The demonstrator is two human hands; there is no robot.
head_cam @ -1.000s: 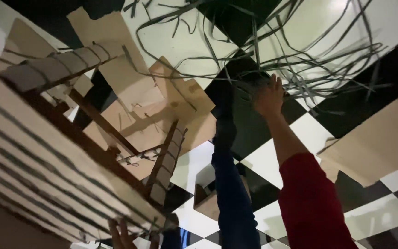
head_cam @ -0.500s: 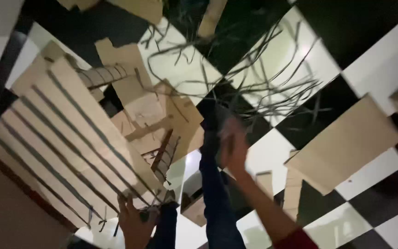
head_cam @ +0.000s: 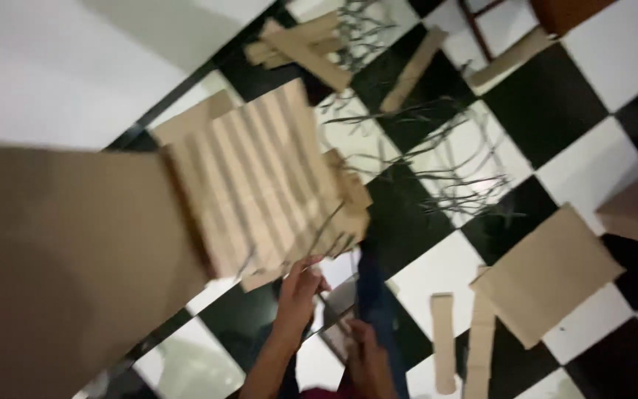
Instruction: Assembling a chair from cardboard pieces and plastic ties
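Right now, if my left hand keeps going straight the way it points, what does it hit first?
Most likely the slatted wooden panel: the left hand points up at its lower edge, apparently touching it already, though motion blur hides exact contact.

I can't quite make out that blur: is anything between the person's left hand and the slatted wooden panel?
Nothing visible. The left hand is already up at the lower edge of the slatted wooden panel, seemingly touching it. The right hand sits lower, beside a dark blue strip.

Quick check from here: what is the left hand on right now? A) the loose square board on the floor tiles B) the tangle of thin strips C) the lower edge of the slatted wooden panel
C: the left hand grips the slatted wooden panel at its lower edge.
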